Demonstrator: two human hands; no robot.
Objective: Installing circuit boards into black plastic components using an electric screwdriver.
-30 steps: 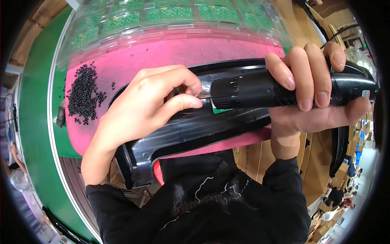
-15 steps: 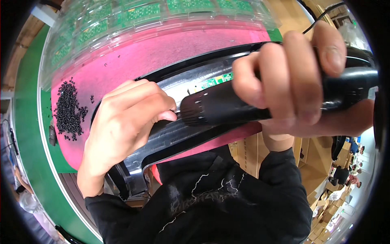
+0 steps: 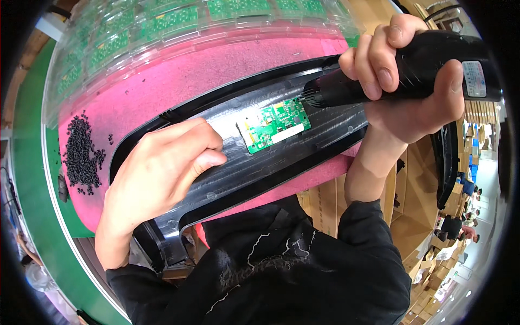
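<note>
My right hand (image 3: 398,111) is wrapped round a black electric screwdriver (image 3: 346,89), held slanted with its ribbed nose at the far right corner of a green circuit board (image 3: 272,125). Whether the bit touches a screw there is hidden. The board lies inside a long, curved, glossy black plastic housing (image 3: 336,116). Over the left part of that housing is my left hand (image 3: 157,168), fingers curled and thumb pressed to the forefinger. What it pinches, if anything, cannot be seen.
A pile of small black screws (image 3: 81,157) lies on the pink mat (image 3: 179,78) at the left. Clear plastic trays (image 3: 179,32) of green boards stand at the far side. Cardboard boxes (image 3: 414,216) are at the right.
The screwdriver has moved up and away from me, uncovering the circuit board, and its nose now sits at the board's far right corner. My left hand has shifted slightly left, still closed.
</note>
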